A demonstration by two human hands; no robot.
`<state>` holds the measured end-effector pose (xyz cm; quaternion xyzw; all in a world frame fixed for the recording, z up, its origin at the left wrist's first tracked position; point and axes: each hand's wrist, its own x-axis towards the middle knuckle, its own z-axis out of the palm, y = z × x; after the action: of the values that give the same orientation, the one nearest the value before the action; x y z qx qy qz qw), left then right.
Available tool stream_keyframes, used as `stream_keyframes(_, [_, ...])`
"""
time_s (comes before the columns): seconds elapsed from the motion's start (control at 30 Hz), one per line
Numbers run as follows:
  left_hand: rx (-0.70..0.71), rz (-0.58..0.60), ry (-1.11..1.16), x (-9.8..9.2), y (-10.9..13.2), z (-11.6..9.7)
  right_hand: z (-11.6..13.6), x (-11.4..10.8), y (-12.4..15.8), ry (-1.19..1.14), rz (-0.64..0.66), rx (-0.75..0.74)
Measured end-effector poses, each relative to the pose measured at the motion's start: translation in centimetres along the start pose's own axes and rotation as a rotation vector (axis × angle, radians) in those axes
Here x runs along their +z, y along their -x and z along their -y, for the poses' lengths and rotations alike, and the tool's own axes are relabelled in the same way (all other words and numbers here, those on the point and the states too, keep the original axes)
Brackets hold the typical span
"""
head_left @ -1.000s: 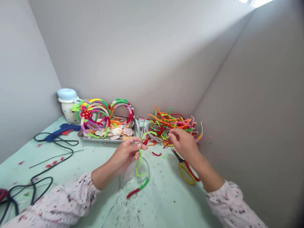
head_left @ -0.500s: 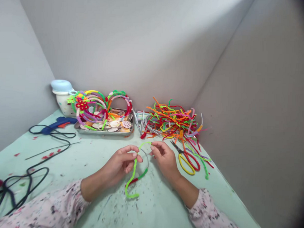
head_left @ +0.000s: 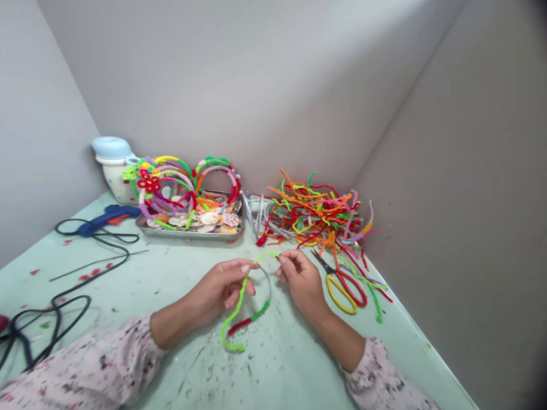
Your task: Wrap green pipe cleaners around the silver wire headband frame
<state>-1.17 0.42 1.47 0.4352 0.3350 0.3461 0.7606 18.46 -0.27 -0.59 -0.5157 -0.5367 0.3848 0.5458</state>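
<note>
Left hand (head_left: 221, 290) is pinching the lime pipe cleaner (head_left: 241, 298), seemingly to steady it, while right hand (head_left: 303, 285) is gripping its end

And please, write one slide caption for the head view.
Left hand and right hand hold a lime-green fuzzy strip by a partly wrapped hoop; scissors lie nearby.

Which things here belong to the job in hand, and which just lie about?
Job in hand:
lime pipe cleaner, between left hand and right hand
part-covered band
pile, likely
scissors, perhaps

Seemingly lying about:
looped bands
shells
tray
glue gun
bottle
</note>
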Motion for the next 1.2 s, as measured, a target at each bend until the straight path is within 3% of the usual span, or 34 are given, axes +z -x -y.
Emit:
stream_keyframes(0.23, [0.024, 0.042, -0.001, 0.11, 0.0, 0.19, 0.35, 0.25, 0.77, 0.065, 0.069, -0.108])
stream_keyframes(0.37, [0.005, 0.068, 0.061, -0.02, -0.03, 0.22, 0.51, 0.3, 0.62, -0.004, 0.089, -0.044])
stream_keyframes(0.5, [0.027, 0.048, 0.056, -0.07, -0.11, 0.48, 0.59, 0.32, 0.32, -0.082, 0.237, 0.084])
stream_keyframes(0.67, [0.054, 0.045, 0.016, -0.06, -0.24, 0.72, 0.66, 0.47, 0.61, -0.053, 0.343, 0.067])
stream_keyframes(1.03, [-0.021, 0.044, -0.098, 0.3, 0.02, 0.54, 0.42, 0.67, 0.15, -0.075, 0.106, 0.081])
stream_keyframes(1.2, [-0.03, 0.055, -0.12, 0.28, 0.06, 0.6, 0.31, 0.81, 0.23, 0.029, 0.104, 0.125])
